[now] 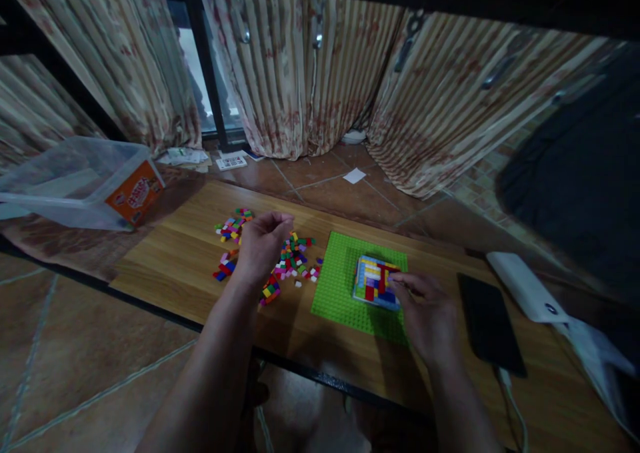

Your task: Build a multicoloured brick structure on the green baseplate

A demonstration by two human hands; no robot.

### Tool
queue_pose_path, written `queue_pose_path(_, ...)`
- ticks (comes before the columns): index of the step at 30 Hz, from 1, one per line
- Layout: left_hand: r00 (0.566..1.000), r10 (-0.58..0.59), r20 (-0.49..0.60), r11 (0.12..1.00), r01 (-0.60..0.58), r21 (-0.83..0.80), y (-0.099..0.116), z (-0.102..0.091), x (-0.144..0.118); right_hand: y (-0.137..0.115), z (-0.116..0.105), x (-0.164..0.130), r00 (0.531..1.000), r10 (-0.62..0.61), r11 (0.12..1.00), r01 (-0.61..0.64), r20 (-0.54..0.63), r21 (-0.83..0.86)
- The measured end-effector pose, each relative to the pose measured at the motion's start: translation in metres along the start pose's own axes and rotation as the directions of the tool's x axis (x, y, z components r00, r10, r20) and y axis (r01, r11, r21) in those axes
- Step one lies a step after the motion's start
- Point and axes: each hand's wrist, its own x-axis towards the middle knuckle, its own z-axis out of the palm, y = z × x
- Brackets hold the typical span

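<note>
A green baseplate [340,286] lies on the low wooden table [190,253] and carries a small square build of coloured bricks [374,281]. My right hand [425,310] rests on the plate with its fingertips pressing the right edge of that build. To the left lies a scatter of loose coloured bricks [295,256]. My left hand [263,243] hovers over that pile, its fingers curled in; whether a brick is between them cannot be seen.
A black phone [489,325] lies right of the plate, with a white power bank [525,285] and cable beyond. A clear plastic tub [75,183] with an orange label lies tipped at far left. Striped curtains and papers on the tiled floor are behind the table.
</note>
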Motion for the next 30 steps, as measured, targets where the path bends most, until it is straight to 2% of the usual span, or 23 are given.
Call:
queue_pose_path(3, 1.0, 0.002, 0.012, 1.0, -0.002, 0.001, 0.001, 0.001, -0.001, -0.001, 0.0, 0.0, 0.999, 0.008, 1.0, -0.007, -0.036, 0.029)
queue_pose_path(8, 1.0, 0.015, 0.013, 1.0, -0.015, 0.004, -0.001, 0.001, -0.001, -0.003, 0.012, -0.002, 1.0, -0.03, 0.997, 0.03, -0.005, 0.068)
queue_pose_path(14, 1.0, 0.012, 0.005, 1.0, -0.012, 0.012, -0.003, 0.001, 0.0, 0.003, 0.02, 0.0, 0.997, -0.078, 0.996, 0.078, -0.003, -0.05)
queue_pose_path(18, 0.999, 0.027, 0.018, 0.999, -0.027, 0.024, -0.002, 0.0, -0.001, 0.004, 0.022, 0.0, 0.998, -0.058, 0.995, 0.056, -0.027, -0.083)
queue_pose_path(30, 1.0, 0.022, 0.02, 0.999, -0.023, 0.04, 0.001, -0.002, 0.0, -0.003, 0.025, 0.002, 0.995, 0.064, 0.998, -0.064, -0.075, 0.004)
